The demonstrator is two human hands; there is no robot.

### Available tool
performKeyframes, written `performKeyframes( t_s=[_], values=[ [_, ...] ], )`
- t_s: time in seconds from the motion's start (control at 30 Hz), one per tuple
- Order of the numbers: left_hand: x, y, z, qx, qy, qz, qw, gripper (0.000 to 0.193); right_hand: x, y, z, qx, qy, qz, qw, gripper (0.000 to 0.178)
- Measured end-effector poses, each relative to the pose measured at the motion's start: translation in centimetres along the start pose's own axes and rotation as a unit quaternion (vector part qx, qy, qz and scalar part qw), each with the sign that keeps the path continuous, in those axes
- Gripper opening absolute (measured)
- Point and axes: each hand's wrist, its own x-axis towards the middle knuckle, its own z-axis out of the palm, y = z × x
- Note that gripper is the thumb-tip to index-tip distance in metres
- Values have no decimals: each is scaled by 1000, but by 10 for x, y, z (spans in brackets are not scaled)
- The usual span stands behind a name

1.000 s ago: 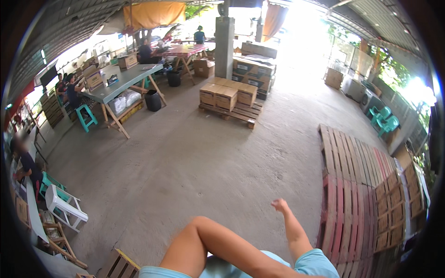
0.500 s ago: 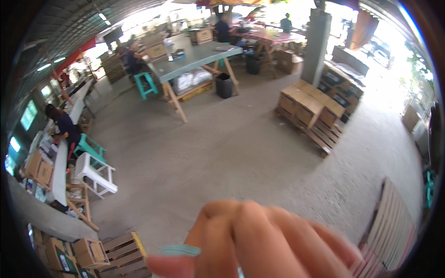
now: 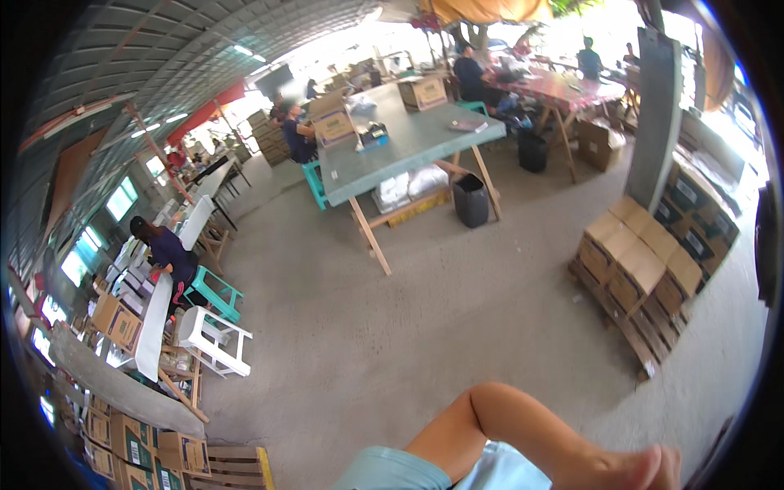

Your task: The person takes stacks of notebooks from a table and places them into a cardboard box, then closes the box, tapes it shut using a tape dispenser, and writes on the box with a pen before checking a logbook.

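Note:
One bent arm of mine comes in at the lower edge, out of a light blue sleeve [image 3: 380, 469]. Its elbow points forward, and the forearm runs down to the right; by the way it lies, this is my left arm. At its end, my left hand [image 3: 633, 471] is cut by the lower edge, with only some bent, bunched fingers showing. Whether it holds anything is hidden. Light blue cloth [image 3: 502, 471] shows beneath the forearm. My right hand is out of the picture.
Ahead stands a green-topped table [image 3: 408, 147]. Cartons [image 3: 641, 253] sit on a pallet [image 3: 625, 331] at right, beside a grey post [image 3: 653, 122]. A white stool [image 3: 216, 339] and a seated person [image 3: 167, 249] are at left. More cartons [image 3: 135, 441] and a pallet [image 3: 237, 465] lie lower left.
My hand, large and close at the bottom centre before, has moved away to the lower right, and the elbow now shows. The surroundings have shifted rightward and down as my head turned.

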Motion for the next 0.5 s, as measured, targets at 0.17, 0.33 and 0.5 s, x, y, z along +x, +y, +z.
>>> performKeyframes(
  t_s=[0.17,0.33,0.5],
  values=[
    [-26,-4,-193,97,30,-60,993,62,141,-299,-98,-100,64,-163,979,36],
    [-77,32,-382,206,201,5,958,70,228,-645,-100,-164,131,-452,867,30],
    [-60,65,-592,249,356,191,880,44,221,-830,59,-132,-67,-402,904,28]
  ],
)
